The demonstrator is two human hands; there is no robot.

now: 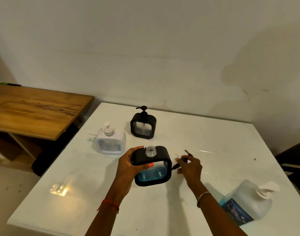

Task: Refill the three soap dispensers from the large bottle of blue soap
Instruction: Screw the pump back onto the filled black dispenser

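Showing blue soap low, open-necked black dispenser (152, 167), w/ left hand (128, 165).

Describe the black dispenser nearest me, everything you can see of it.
The near black dispenser is a rounded square black frame around a clear diamond-patterned window. Its pump is off, leaving a clear threaded neck open on top. Blue soap fills the lower part of the window. It stands upright, seemingly on the white table, gripped at its upper left corner by the left hand.

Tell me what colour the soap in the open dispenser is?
Blue soap, best seen in the head view.
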